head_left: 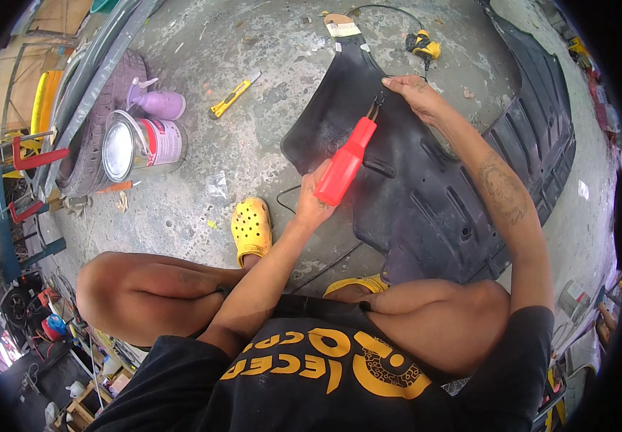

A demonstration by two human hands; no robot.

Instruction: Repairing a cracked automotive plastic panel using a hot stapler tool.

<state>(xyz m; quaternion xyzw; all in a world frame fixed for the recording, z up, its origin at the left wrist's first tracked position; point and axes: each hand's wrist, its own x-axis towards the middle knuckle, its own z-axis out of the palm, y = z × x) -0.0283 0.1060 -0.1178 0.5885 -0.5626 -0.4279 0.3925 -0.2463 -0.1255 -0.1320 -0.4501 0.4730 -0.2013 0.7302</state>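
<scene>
Your left hand (316, 204) grips a red tool (342, 165); your right hand (420, 98) pinches the edge of the dull black panel (433, 201), broad and irregular, ribbed and slotted, on the mottled grey floor (203, 216).

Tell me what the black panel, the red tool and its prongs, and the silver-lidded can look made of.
Black panel: probably moulded plastic, low sheen; it has formed ribs and slots, though stiff rubber is possible.
Red tool: likely hard plastic, smooth and lightly glossy, with an even colour.
Prongs: apparently metal, thin and brownish; exact kind unclear.
Can: probably metal, judging by the shiny grey lid.
</scene>
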